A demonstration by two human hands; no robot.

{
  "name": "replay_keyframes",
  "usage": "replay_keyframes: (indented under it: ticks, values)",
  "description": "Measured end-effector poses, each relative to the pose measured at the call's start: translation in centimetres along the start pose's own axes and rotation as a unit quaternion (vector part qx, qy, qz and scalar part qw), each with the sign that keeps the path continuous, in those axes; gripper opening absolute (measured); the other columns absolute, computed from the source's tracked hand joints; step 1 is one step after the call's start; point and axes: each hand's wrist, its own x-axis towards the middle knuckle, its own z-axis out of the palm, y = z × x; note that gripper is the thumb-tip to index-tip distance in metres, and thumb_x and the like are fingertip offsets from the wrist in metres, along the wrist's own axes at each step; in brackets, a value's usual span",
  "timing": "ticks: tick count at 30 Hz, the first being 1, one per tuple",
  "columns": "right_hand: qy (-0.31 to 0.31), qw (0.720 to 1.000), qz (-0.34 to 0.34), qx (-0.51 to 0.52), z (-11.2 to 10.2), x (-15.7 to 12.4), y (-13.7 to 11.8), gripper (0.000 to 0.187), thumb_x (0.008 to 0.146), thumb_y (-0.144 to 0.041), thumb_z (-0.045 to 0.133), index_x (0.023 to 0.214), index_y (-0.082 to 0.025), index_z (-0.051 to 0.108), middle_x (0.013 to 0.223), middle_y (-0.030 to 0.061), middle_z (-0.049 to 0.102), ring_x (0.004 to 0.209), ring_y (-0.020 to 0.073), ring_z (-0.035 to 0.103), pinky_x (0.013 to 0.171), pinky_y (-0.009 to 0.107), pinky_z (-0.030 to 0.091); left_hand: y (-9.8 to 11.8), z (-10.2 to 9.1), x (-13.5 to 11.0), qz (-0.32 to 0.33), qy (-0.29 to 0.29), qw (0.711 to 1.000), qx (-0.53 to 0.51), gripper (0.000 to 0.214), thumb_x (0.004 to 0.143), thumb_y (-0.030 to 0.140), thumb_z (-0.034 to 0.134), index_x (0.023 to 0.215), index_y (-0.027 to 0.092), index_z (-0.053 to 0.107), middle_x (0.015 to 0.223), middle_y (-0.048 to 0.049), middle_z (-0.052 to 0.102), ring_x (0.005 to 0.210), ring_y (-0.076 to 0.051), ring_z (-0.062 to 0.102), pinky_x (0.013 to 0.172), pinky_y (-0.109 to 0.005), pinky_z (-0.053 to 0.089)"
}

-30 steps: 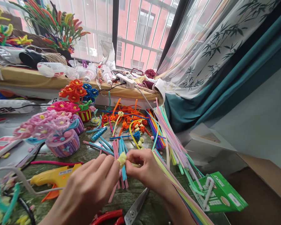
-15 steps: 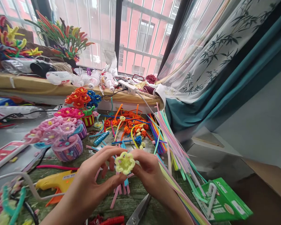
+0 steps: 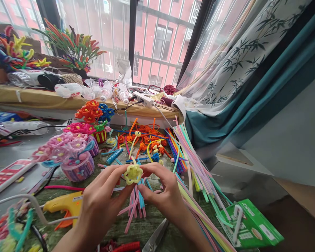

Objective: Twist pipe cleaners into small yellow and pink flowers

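Both my hands pinch a small yellow pipe-cleaner flower point(image 3: 133, 174) above the workbench, my left hand point(image 3: 102, 203) at its left side and my right hand point(image 3: 164, 194) at its right. A short yellow end sticks up from the flower. Beneath my hands lie loose pink and blue pipe cleaners point(image 3: 135, 206). A yellow glue gun point(image 3: 65, 204) rests near my left hand. Steel scissors point(image 3: 156, 236) lie below my right hand, and a long bundle of pastel pipe cleaners point(image 3: 196, 157) fans out to its right.
Pink pipe-cleaner flowers in a striped basket point(image 3: 77, 167) stand left of my hands. Orange and blue pieces point(image 3: 144, 140) are scattered behind them. A green box point(image 3: 252, 224) sits at the bench's right edge. Bottles and a power strip point(image 3: 143, 99) line the windowsill behind.
The yellow flower has risen slightly and moved a little left, with both hands still on it. The view has tilted slightly.
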Motion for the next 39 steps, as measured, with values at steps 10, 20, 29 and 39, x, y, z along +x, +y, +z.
replay_keyframes:
  ticks: [10,20,29,39]
  values:
    - [0.019,0.999,0.038,0.016,1.0,-0.4,0.1,0.020,0.086,-0.029,0.064,0.101,-0.018,0.073,0.090,0.0065,0.070,0.080,0.0176,0.064,0.075,0.028,0.051,-0.2,0.5,-0.4,0.095,-0.027,0.992,0.076,0.023,0.096,0.020,0.046,0.114,0.014,0.057,0.098,-0.0083,0.071,0.085,-0.019,0.067,0.077,-0.026,0.050]
    - [-0.031,0.972,0.134,0.190,0.7,-0.4,0.4,0.029,0.086,-0.036,0.063,0.111,-0.022,0.070,0.103,0.0081,0.067,0.095,0.0222,0.064,0.079,0.031,0.055,0.0,0.4,0.3,-0.033,-0.058,0.996,-0.052,0.013,0.088,0.020,0.052,0.087,0.019,0.065,0.078,-0.0001,0.071,0.064,-0.013,0.066,0.059,-0.018,0.049]
    - [-0.050,0.981,0.104,0.157,0.5,-0.3,0.6,0.048,0.072,-0.034,0.078,0.117,-0.023,0.064,0.092,0.0026,0.063,0.076,0.0149,0.061,0.076,0.029,0.051,0.1,-0.1,0.3,-0.061,-0.029,0.997,-0.031,0.022,0.082,0.018,0.051,0.063,0.016,0.062,0.049,0.0047,0.057,0.042,-0.009,0.051,0.044,-0.017,0.040]
    - [0.086,0.995,0.038,0.029,1.6,-0.7,0.1,0.012,0.083,-0.031,0.068,0.083,-0.021,0.074,0.083,0.0032,0.064,0.078,0.0167,0.059,0.072,0.027,0.046,0.8,0.4,0.2,0.032,-0.025,0.999,-0.034,0.017,0.086,0.016,0.052,0.081,0.018,0.068,0.071,-0.0009,0.074,0.058,-0.011,0.068,0.057,-0.016,0.050]
